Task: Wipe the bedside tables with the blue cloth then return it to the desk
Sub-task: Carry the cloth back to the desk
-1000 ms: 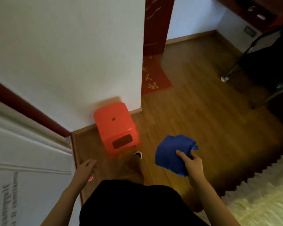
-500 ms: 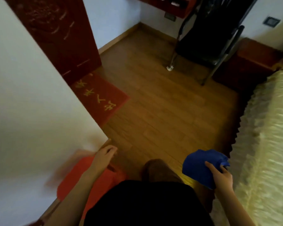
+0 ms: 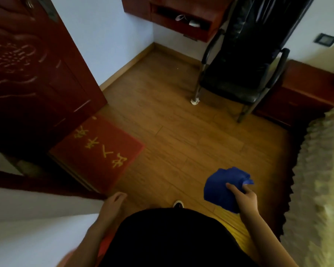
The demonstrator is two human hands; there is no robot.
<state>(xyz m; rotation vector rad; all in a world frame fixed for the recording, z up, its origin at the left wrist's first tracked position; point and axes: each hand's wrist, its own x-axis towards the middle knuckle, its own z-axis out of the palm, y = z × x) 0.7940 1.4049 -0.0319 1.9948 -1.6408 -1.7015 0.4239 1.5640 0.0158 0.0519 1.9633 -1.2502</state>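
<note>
Turning further toward the bedside table, the person's right hand is pinching the soft, limp blue cloth by its bunched edge

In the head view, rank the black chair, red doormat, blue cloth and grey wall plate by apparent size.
1. black chair
2. red doormat
3. blue cloth, enlarged by nearness to the camera
4. grey wall plate
</note>
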